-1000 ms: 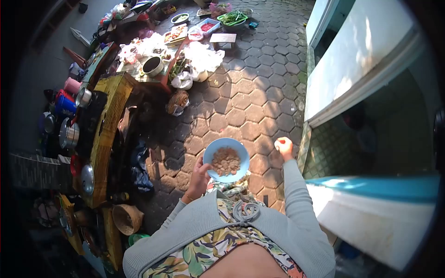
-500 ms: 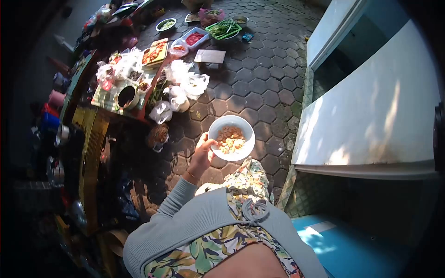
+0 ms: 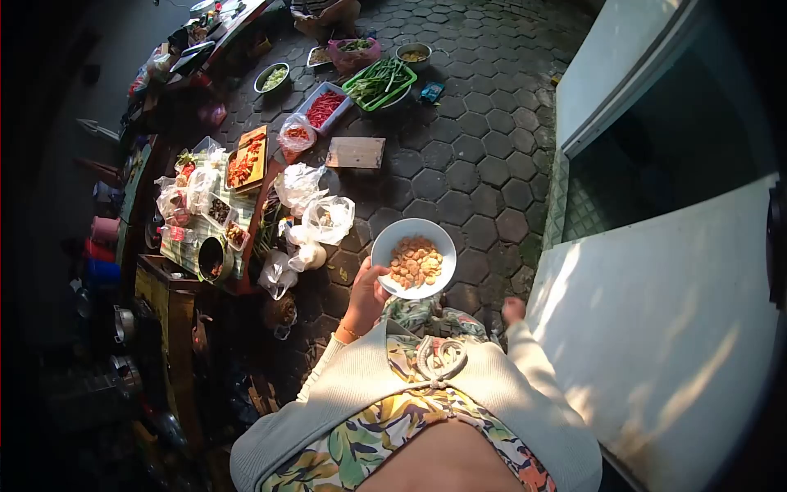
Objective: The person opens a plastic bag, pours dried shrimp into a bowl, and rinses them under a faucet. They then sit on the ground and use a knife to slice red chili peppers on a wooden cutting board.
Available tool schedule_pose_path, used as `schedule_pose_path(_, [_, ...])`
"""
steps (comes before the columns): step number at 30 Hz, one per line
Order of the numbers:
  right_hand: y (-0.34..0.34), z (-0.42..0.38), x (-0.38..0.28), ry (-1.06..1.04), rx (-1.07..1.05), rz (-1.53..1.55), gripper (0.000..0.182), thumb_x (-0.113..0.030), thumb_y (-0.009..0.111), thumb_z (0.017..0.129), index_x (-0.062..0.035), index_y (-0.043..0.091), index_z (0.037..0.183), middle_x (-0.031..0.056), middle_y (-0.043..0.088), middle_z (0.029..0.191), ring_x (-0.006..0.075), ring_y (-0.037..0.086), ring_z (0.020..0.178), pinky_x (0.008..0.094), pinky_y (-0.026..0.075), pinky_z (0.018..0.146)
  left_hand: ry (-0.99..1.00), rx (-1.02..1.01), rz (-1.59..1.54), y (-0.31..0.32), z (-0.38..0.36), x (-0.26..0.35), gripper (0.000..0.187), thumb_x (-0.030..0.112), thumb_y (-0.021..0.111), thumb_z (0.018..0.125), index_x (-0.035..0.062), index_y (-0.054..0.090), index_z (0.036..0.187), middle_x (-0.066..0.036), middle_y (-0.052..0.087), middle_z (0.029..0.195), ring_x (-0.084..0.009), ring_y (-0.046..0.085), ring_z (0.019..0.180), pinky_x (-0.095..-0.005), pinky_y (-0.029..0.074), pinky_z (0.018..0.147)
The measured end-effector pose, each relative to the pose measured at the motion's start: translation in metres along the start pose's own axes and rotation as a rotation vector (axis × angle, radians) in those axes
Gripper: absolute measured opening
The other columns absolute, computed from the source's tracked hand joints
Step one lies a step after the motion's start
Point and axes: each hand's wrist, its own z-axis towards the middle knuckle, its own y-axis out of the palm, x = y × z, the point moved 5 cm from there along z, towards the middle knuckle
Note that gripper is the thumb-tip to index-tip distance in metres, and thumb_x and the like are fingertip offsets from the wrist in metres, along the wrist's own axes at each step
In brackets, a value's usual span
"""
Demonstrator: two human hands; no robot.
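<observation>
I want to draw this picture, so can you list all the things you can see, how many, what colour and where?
bowl: one, white, held in the middle, full of pale brown pieces
plastic bags: several, white, on the paving left of the bowl
board: one, brown, flat on the paving above the bags
green tray: one, with green vegetables, near the top
tub of red chillies: one, near the green tray
orange tray: one, with food, on the low table at left
paving: grey six-sided stones, all over the ground
wall: white, at right
left hand: holds the bowl's rim
right hand: low beside the wall; what it holds cannot be told
</observation>
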Motion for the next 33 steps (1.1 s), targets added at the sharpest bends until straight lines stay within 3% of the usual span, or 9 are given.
schedule_pose_path(9, [0.094, 0.275, -0.422, -0.645, -0.200, 0.273, 0.058, -0.018, 0.064, 0.079, -0.0083, 0.044, 0.132, 0.0209, 0.042, 0.132, 0.0341, 0.051, 0.111, 0.0396, 0.042, 0.093, 0.229, 0.206, 0.068, 0.052, 0.179, 0.081, 0.037, -0.001, 0.050, 0.077, 0.0042, 0.044, 0.113, -0.008, 0.055, 0.101, -0.0177, 0.061, 0.089, -0.0286, 0.053, 0.078])
schedule_pose_path(11, [0.091, 0.285, -0.444, -0.366, -0.503, 0.581, 0.065, -0.023, 0.063, 0.081, -0.0102, 0.035, 0.138, 0.0213, 0.033, 0.140, 0.0351, 0.044, 0.120, 0.0393, 0.038, 0.099, 0.234, 0.235, 0.085, 0.055, 0.238, 0.093, 0.038, -0.001, 0.051, 0.077, 0.0041, 0.043, 0.113, -0.008, 0.055, 0.100, -0.0175, 0.060, 0.090, -0.0280, 0.052, 0.079])
schedule_pose_path(14, [0.099, 0.326, -0.398, -0.446, -0.520, 0.151, 0.070, -0.025, 0.063, 0.081, -0.0124, 0.029, 0.141, 0.0210, 0.028, 0.143, 0.0345, 0.037, 0.127, 0.0393, 0.034, 0.102, 0.591, 0.207, 0.767, 0.129, 0.301, 0.134, 0.042, -0.004, 0.052, 0.074, 0.0033, 0.042, 0.115, -0.008, 0.052, 0.104, -0.0164, 0.056, 0.093, -0.0287, 0.050, 0.079])
schedule_pose_path(15, [0.093, 0.333, -0.375, -0.398, -0.557, 0.068, 0.068, -0.026, 0.063, 0.081, -0.0125, 0.032, 0.140, 0.0204, 0.029, 0.142, 0.0344, 0.036, 0.128, 0.0395, 0.034, 0.102, 0.334, 0.210, 0.151, 0.143, 0.334, 0.139, 0.045, -0.006, 0.049, 0.071, 0.0020, 0.042, 0.115, -0.007, 0.051, 0.105, -0.0159, 0.055, 0.095, -0.0274, 0.048, 0.080])
schedule_pose_path(17, [0.069, 0.378, -0.348, -0.291, -0.589, 0.009, 0.061, -0.028, 0.063, 0.081, -0.0105, 0.041, 0.135, 0.0185, 0.032, 0.142, 0.0321, 0.031, 0.132, 0.0375, 0.029, 0.106, 0.389, 0.112, 0.197, 0.174, 0.397, 0.159, 0.046, -0.007, 0.045, 0.069, 0.0012, 0.043, 0.115, -0.006, 0.051, 0.104, -0.0147, 0.053, 0.096, -0.0255, 0.046, 0.081])
schedule_pose_path(20, [0.017, 0.450, -0.284, -0.223, -0.202, 0.120, 0.044, -0.015, 0.059, 0.081, 0.0001, 0.051, 0.121, 0.0157, 0.060, 0.110, 0.0199, 0.063, 0.084, 0.0304, 0.050, 0.073, 0.528, -0.079, 0.468, 0.249, 0.470, 0.187, 0.048, -0.006, 0.044, 0.067, 0.0013, 0.044, 0.115, -0.005, 0.052, 0.103, -0.0134, 0.052, 0.097, -0.0231, 0.045, 0.081])
schedule_pose_path(22, [-0.016, 0.491, -0.250, 0.227, -0.107, 0.319, 0.031, -0.017, 0.056, 0.083, -0.0054, 0.055, 0.113, 0.0052, 0.059, 0.088, 0.0119, 0.059, 0.061, 0.0250, 0.045, 0.046, 0.397, -0.112, 0.371, 0.293, 0.524, 0.196, 0.049, -0.005, 0.044, 0.067, 0.0013, 0.044, 0.115, -0.005, 0.052, 0.103, -0.0131, 0.052, 0.096, -0.0227, 0.044, 0.082])
schedule_pose_path(27, [-0.064, 0.560, -0.248, 0.689, -0.070, 0.600, 0.022, -0.014, 0.050, 0.087, -0.0060, 0.056, 0.107, 0.0055, 0.059, 0.081, 0.0130, 0.059, 0.055, 0.0258, 0.042, 0.038, 0.152, -0.250, 0.251, 0.393, 0.648, 0.184, 0.051, -0.003, 0.045, 0.066, 0.0014, 0.046, 0.117, -0.006, 0.052, 0.107, -0.0137, 0.050, 0.098, -0.0248, 0.040, 0.087])
schedule_pose_path(33, [-0.046, 0.739, -0.294, 0.347, -0.432, 0.423, 0.018, -0.012, 0.048, 0.086, -0.0092, 0.057, 0.101, 0.0040, 0.058, 0.073, 0.0153, 0.059, 0.053, 0.0277, 0.040, 0.037, 0.043, -0.240, 0.078, 0.498, 0.770, 0.165, 0.056, -0.001, 0.042, 0.070, 0.0003, 0.041, 0.125, -0.008, 0.051, 0.112, -0.0176, 0.049, 0.104, -0.0301, 0.038, 0.096])
